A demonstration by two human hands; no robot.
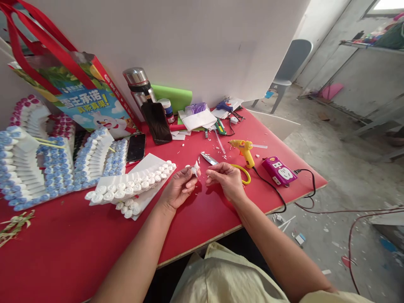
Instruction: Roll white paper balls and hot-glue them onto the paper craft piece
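Note:
My left hand (179,187) pinches a small white rolled paper piece (195,168) just above the red table (78,248). My right hand (225,177) is curled beside it, fingertips drawn together close to the piece; whether they touch it is unclear. Left of my hands lies a white foam strip (131,185) lined with several white paper rolls. Scissors with a yellow handle (243,171) lie behind my right hand. A yellow glue gun (244,150) stands just beyond them.
Blue and pink decorated foam pieces (47,164) fill the left side. A red shopping bag (78,97), a steel flask (139,86), two phones (157,122) and papers stand at the back. A pink power strip (279,170) with a cable sits near the right edge.

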